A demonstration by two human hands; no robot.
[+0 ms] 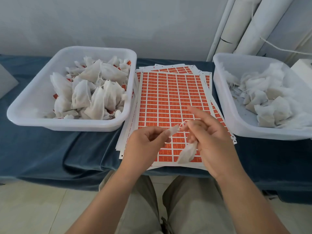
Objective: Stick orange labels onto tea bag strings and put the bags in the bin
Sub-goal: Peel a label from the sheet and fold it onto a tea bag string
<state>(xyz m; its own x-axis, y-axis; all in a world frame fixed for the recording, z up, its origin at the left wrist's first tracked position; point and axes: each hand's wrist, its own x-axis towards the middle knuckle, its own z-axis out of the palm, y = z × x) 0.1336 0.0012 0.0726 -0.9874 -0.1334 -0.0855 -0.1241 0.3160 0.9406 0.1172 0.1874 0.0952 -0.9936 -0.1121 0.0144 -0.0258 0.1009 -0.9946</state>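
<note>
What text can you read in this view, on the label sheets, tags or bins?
Nothing legible.
Orange label sheet: pale marks on every label, too blurred to read.
Orange tags in left bin: too small.
Pale tab in left hand, tea bag in right hand, right bin: no print visible.

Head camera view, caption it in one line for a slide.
Left hand pinches a pale tab on the string, right hand holds the tea bag, above orange label sheets between two bins.
</note>
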